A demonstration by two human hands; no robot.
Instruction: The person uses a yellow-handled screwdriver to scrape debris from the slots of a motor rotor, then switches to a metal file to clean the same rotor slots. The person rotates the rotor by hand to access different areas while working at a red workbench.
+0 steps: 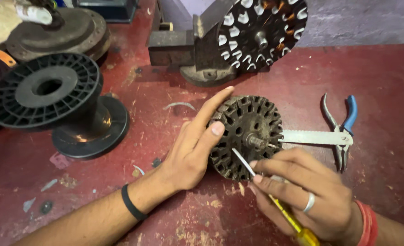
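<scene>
While my left hand [190, 152] presses flat against the rim of the stator core [246, 136], thumb and fingers spread over its left side, the core is kept from turning or sliding on the red workbench [384, 82]. My right hand [302, 193] is closed around a yellow-handled screwdriver [275, 202], gripped low near the shaft like a pen so that the tip can be steered; the blade reaches into the slots on the lower face of the core. The core lies flat, shaft upward, near the middle of the bench. Just beside its right side rests a hacksaw blade [316, 136], and across that, blue-handled pliers [343, 130], both within easy reach. Toward the left edge stands an empty black plastic spool [51, 98]. At the far edge, a bench vise [197, 50] clamps a second stator [259, 32] upright.
</scene>
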